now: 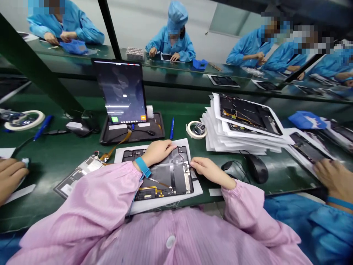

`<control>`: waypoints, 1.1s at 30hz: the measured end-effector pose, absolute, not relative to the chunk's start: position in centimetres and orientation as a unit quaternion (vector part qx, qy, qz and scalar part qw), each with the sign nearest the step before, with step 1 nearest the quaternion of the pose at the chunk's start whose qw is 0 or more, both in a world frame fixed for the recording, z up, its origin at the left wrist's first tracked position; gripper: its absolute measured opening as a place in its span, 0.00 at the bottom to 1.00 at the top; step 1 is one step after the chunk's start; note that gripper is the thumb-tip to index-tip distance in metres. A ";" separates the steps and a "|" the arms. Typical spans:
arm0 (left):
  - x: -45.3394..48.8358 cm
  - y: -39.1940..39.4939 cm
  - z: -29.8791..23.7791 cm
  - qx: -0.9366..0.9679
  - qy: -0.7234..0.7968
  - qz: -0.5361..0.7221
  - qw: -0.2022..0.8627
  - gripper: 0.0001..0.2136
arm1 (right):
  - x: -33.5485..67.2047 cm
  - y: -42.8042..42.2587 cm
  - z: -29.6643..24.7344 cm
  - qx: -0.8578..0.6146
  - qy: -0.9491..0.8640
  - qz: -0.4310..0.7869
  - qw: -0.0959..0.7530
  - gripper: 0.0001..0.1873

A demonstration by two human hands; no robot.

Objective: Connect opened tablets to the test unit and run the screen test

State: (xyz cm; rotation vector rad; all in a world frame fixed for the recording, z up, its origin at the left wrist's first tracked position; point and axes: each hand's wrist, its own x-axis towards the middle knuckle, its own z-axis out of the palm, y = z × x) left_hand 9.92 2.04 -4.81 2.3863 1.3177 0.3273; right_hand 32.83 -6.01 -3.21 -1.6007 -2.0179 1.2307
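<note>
An opened tablet housing, its inner parts and ribbon cables exposed, lies on a white sheet before me. Across its far edge rests my left hand, fingers stretched out, with a blue strap at the wrist. At the housing's right edge, beside a small circuit board, my right hand has its fingers curled together; whatever they pinch is hidden. To the left sits a loose metal-backed panel, joined by an orange ribbon cable to the area of the lit upright tablet screen.
Behind the housing are a blue pen and a tape roll. A stack of tablet housings between white sheets stands right, near a black mouse. Co-workers' hands show at left and right. A green post slants at left.
</note>
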 end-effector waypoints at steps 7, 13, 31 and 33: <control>10.1 2.1 -4.7 0.848 0.479 0.112 0.195 0.19 | 34.1 -6.6 -3.2 -0.579 -0.647 0.464 0.178 0.18; 10.1 2.0 -4.5 0.847 0.476 0.108 0.211 0.20 | 32.5 -5.8 -3.9 -0.496 -0.565 0.647 0.129 0.21; 10.0 2.3 -4.7 0.842 0.486 0.105 0.211 0.20 | 33.2 -8.2 -3.7 -0.585 -0.635 0.422 0.278 0.14; 10.0 2.3 -4.6 0.841 0.488 0.103 0.211 0.20 | 32.9 -7.8 -4.9 -0.575 -0.647 0.420 0.273 0.13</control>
